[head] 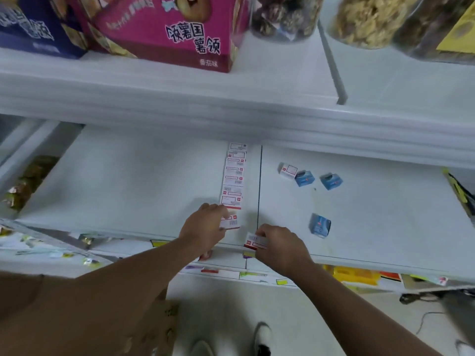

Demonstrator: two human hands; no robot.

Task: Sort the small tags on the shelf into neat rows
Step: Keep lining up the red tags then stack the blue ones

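Observation:
A column of several white-and-red tags (233,176) runs front to back on the white shelf (128,181), just left of the shelf seam. My left hand (205,228) presses a white-and-red tag (231,222) flat at the near end of that column. My right hand (280,246) pinches another white-and-red tag (255,242) at the shelf's front edge. On the right shelf panel lie one white-and-red tag (288,170) and three blue tags (304,178), (331,181), (320,225), loose and scattered.
The upper shelf holds a pink snack box (180,29), a blue box (33,24) and clear jars (285,16) of food. Packaged goods (357,276) sit on the shelf below. A cardboard box (115,317) stands at my lower left.

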